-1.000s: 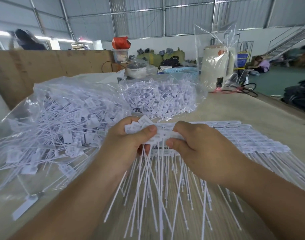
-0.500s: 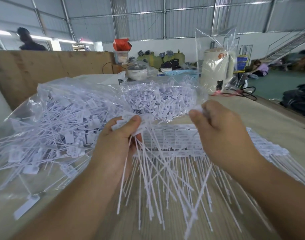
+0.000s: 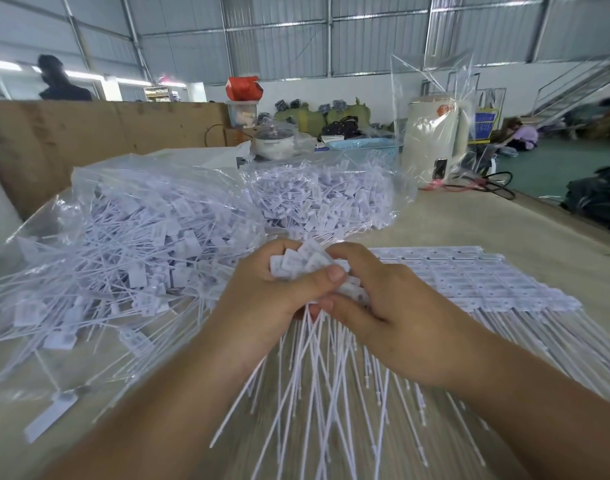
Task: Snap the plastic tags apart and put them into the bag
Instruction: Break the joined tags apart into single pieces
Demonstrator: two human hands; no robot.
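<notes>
Both hands are curled around one bunch of white tags (image 3: 305,263): the left hand (image 3: 262,299) with its thumb on top, the right hand (image 3: 400,317) touching it. Long thin tails are seen hanging down. The clear bag (image 3: 130,258), full of tags, is laid just left. More joined tags (image 3: 487,282) are spread on the table (image 3: 504,220).
</notes>
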